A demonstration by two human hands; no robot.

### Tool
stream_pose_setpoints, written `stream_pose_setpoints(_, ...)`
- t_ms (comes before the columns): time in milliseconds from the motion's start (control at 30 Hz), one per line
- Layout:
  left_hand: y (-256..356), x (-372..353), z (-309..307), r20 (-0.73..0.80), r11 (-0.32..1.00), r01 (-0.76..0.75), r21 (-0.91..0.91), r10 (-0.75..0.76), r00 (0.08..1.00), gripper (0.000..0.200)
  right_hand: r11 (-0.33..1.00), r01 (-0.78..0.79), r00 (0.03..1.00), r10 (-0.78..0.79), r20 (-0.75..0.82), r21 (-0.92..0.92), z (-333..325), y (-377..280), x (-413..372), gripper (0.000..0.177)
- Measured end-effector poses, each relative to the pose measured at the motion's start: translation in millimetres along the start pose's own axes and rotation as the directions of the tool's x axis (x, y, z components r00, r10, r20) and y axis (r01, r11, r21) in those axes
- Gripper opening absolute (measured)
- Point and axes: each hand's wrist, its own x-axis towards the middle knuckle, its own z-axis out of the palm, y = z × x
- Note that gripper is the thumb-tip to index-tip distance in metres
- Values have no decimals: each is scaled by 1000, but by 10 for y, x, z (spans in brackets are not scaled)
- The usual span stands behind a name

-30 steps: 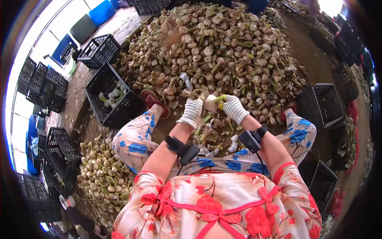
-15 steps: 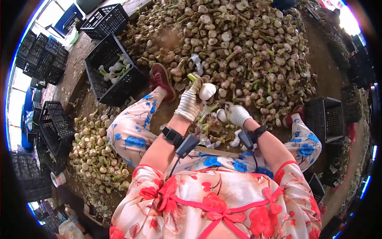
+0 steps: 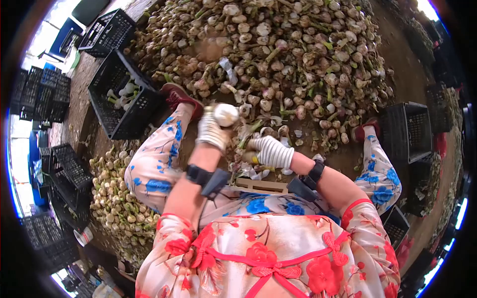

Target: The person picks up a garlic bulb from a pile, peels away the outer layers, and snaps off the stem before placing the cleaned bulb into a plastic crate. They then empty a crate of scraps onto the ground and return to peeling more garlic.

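My left hand (image 3: 212, 131), in a striped white glove, is closed around a clean white garlic bulb (image 3: 226, 114) and is slightly blurred. It is beside my shoe, to the right of a black crate (image 3: 113, 130) with several white bulbs (image 3: 124, 95) inside. My right hand (image 3: 272, 152), gloved the same way, has its fingers curled low over the litter of skins (image 3: 252, 173). A small yellow piece (image 3: 255, 160) shows at its fingers; what it grips is mostly hidden. Just beyond those fingers is a garlic bulb with a green stem (image 3: 247, 131).
A large heap of unpeeled garlic (image 3: 298, 64) spreads in front of me. Another pile (image 3: 124, 193) is at my left. Black crates stand at the far left (image 3: 108, 33) and on the right (image 3: 408, 131). Between my legs is a wooden edge (image 3: 262, 186).
My left hand has moved left toward the crate with the white bulb. My right hand has shifted left, down to the skins and stems. The view has tilted slightly.
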Motion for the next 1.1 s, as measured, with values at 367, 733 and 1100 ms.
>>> stream_pose_setpoints(367, 1197, 278, -216, 404, 944, -250, -215, 319, 858, 31, 517, -850, 526, 828, -193, -98, -699, 1839, 78, 60)
stream_pose_setpoints(733, -1041, 482, 134, 619, 342, -630, 697, 155, 770, 59, -167, -245, 824, 483, 296, 955, -468, 1350, 119, 47)
stream_pose_setpoints(1100, -747, -294, 436, 757, 771, -587, 249, 222, 614, 56, 805, -65, 936, 255, -244, 590, -914, 385, 15, 31)
